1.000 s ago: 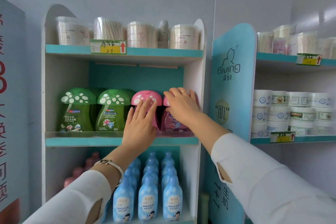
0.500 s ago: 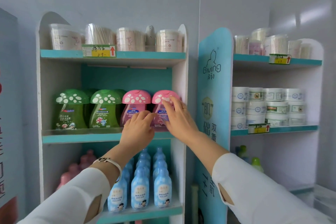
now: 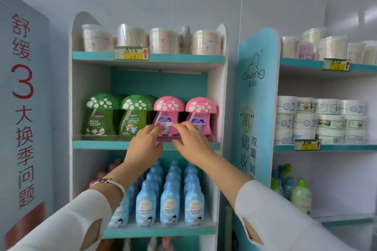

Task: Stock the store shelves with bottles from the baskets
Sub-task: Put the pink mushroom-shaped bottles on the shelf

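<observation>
Green mushroom-cap bottles [image 3: 100,116] stand on the middle shelf [image 3: 98,144], at 9 o'clock from two pink ones. The person's left hand [image 3: 145,144] is raised to the left pink mushroom-cap bottle [image 3: 166,108]. Its fingers are loosely bent, with the tips resting low on the bottle's front and nothing gripped. The right hand [image 3: 191,142] has its fingers nearly straight and spread, touching low on the right pink mushroom-cap bottle [image 3: 201,108]. Blue bottles [image 3: 169,206] fill the shelf at 6 o'clock from the hands. White jars [image 3: 320,120] are stacked at 3 o'clock.
</observation>
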